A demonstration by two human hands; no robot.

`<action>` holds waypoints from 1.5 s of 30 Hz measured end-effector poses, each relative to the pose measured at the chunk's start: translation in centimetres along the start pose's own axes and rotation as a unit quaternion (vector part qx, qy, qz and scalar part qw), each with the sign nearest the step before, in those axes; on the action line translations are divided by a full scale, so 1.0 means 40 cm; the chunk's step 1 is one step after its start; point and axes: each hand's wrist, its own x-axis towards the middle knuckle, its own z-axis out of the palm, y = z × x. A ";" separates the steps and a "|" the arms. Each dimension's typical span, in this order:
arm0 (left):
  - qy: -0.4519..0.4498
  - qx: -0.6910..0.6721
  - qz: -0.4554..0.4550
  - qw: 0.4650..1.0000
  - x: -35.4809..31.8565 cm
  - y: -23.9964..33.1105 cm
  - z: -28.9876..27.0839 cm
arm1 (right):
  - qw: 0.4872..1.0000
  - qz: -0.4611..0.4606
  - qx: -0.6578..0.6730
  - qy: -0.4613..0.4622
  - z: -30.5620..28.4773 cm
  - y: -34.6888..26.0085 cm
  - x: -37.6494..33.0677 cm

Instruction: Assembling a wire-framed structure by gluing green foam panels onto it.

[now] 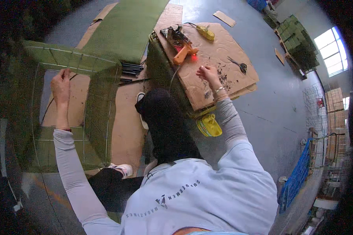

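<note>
My left hand [61,89] is raised over the opening of a green fabric box with a wire frame [117,94]. Its fingers are pinched together. A thin dark strip [73,76] shows beside the fingertips; whether they grip it I cannot tell. My right hand [210,76] is over the cardboard-topped work surface [223,43], fingers curled in; anything between them is too small to make out. Just past it lies an orange glue gun [184,55] with a red light glowing near its handle. Dark crumbs [222,76] are scattered beside the right hand.
Scissors [239,65] and a yellow power strip [206,33] lie on the cardboard. Black sticks [132,69] lie between box and work surface. A yellow pouch [209,125] hangs at the near edge. A blue cart [296,176] stands at right, stacked green bundles [298,39] beyond.
</note>
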 end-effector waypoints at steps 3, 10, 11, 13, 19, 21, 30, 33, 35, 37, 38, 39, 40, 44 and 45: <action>-0.026 0.020 -0.013 0.999 0.026 -0.029 -0.015 | 0.988 0.050 0.146 -0.007 0.097 -0.007 0.080; -0.029 0.045 -0.010 0.999 0.049 -0.038 -0.032 | 0.979 0.071 -0.159 0.110 0.214 0.036 0.285; -0.016 0.072 0.001 0.997 0.029 -0.075 -0.054 | 0.986 0.017 -0.148 0.075 0.261 0.014 0.271; -0.029 0.109 -0.029 0.993 -0.007 -0.124 -0.103 | 0.966 0.006 -0.255 0.048 0.306 -0.040 0.261; -0.064 0.146 -0.077 0.984 -0.082 -0.052 -0.110 | 0.916 0.040 0.384 -0.111 0.086 0.067 0.313; -0.080 0.137 -0.063 0.985 -0.096 -0.074 -0.110 | 0.907 0.026 0.411 -0.088 0.021 0.088 0.319; -0.205 0.072 0.006 0.976 -0.078 -0.166 -0.169 | 0.945 -0.256 0.204 0.025 0.003 -0.032 0.077; -0.201 -0.031 0.047 0.978 -0.115 -0.199 -0.195 | 0.854 -0.109 0.487 -0.146 0.032 -0.176 0.035; -0.230 -0.038 0.009 0.972 -0.135 -0.204 -0.218 | 0.818 -0.116 0.519 -0.221 0.069 -0.248 -0.043; -0.257 -0.041 -0.030 0.965 -0.143 -0.211 -0.242 | 0.806 -0.128 0.503 -0.286 0.087 -0.278 -0.086; -0.275 -0.020 -0.033 0.961 -0.146 -0.223 -0.257 | 0.797 -0.133 0.495 -0.319 0.101 -0.296 -0.111; -0.292 0.000 -0.037 0.956 -0.152 -0.235 -0.269 | 0.612 0.035 0.564 -0.553 0.113 -0.316 -0.139; -0.293 0.000 -0.035 0.955 -0.156 -0.227 -0.275 | 0.613 0.034 0.565 -0.551 0.073 -0.257 -0.139; -0.296 -0.006 -0.084 0.952 -0.189 -0.206 -0.335 | 0.917 -0.005 0.314 -0.245 0.109 -0.118 -0.168; -0.301 -0.037 -0.090 0.949 -0.192 -0.203 -0.334 | 0.905 -0.013 0.306 -0.294 0.207 -0.177 -0.215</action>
